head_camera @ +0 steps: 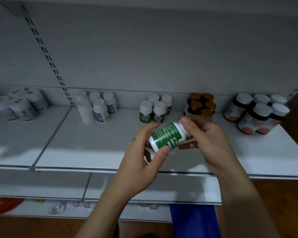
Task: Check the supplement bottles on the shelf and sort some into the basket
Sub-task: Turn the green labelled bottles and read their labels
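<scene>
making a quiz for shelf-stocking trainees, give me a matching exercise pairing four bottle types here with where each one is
Things: 1 tilted green-label bottle; 2 orange-capped bottles; 3 dark bottles with white caps; 4 purple-label white bottles
Places: A far right of the shelf; B held by left hand and right hand; C left of the standing green-label bottles; D just behind the right hand
Pairs: 1-B; 2-D; 3-A; 4-C

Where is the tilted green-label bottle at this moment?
In the head view, right of centre, the green-label bottle is held over the shelf by the left hand and right hand, just in front of four standing green bottles.
</scene>
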Motion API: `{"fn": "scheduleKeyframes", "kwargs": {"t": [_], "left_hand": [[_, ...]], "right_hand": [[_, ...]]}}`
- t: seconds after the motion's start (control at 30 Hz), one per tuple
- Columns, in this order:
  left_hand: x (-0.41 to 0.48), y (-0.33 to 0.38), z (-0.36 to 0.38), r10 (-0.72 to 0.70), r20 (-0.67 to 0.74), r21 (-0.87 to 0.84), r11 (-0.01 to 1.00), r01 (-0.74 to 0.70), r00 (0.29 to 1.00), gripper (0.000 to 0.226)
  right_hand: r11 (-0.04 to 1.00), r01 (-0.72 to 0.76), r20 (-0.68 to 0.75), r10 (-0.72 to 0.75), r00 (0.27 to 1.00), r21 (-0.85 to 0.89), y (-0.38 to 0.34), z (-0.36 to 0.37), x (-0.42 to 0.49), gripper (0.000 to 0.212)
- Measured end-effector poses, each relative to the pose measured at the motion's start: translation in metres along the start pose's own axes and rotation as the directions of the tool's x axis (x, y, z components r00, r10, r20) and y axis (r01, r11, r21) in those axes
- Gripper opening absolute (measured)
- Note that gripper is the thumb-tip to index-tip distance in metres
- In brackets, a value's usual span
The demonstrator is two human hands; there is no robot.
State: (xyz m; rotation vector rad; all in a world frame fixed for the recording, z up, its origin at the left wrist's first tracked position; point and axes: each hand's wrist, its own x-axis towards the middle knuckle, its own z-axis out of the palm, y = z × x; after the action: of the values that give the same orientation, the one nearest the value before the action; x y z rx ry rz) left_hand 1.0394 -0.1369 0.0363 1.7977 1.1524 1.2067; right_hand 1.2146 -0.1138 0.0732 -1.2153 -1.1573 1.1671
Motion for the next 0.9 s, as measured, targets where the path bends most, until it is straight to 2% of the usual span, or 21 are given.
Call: {"fn": "scheduleKeyframes", "kwargs": {"t": [0.1, 0.2, 0.37, 0.47, 0.53, 0.6, 0.73, 0.9], "left_hand": [[0.002, 0.000, -0.001, -0.025, -0.008, 0.007, 1.000, 0.025, 1.000, 0.033], [0.003, -0.002, -0.002, -0.101, -0.019, 0.007, 0.995, 0.101, 0.995, 0.029], [0.002, 0.001, -0.005, -0.166, 0.006, -0.059, 0.984, 0.166, 0.986, 0.047], [0.001, 0.001, -0.007, -0.175, 0.054, -0.056, 0.982, 0.178, 0.983, 0.050], [0.000, 0.000, -0.008, -0.165, 0.061, -0.002, 0.986, 0.165, 0.984, 0.067], [0.000, 0.000, -0.008, -0.149, 0.038, 0.078, 0.986, 0.146, 0.988, 0.075], [0.002, 0.000, -0.010, -0.139, -0.062, 0.127, 0.981, 0.146, 0.988, 0.067], [0.001, -0.002, -0.011, -0.116, -0.047, 0.063, 0.991, 0.119, 0.992, 0.043]], "right_hand": [[1.000, 0.006, 0.084, -0.007, 0.996, 0.014, 0.000, -0.003, -0.001, 0.047], [0.997, 0.007, 0.154, -0.020, 0.988, 0.083, 0.001, -0.005, -0.001, 0.044], [0.966, -0.012, 0.152, -0.028, 0.988, 0.257, 0.001, 0.000, 0.002, 0.040], [0.966, -0.010, 0.068, -0.008, 0.998, 0.257, 0.001, 0.006, 0.004, 0.030], [0.971, -0.010, 0.032, 0.002, 0.999, 0.238, 0.002, 0.008, 0.005, 0.023], [0.975, -0.012, 0.024, 0.007, 1.000, 0.221, 0.003, 0.010, 0.006, 0.023], [0.976, -0.022, 0.015, 0.020, 1.000, 0.216, 0.005, 0.011, 0.007, 0.031], [0.984, 0.002, 0.014, -0.005, 1.000, 0.176, 0.006, 0.010, 0.011, 0.029]]}}
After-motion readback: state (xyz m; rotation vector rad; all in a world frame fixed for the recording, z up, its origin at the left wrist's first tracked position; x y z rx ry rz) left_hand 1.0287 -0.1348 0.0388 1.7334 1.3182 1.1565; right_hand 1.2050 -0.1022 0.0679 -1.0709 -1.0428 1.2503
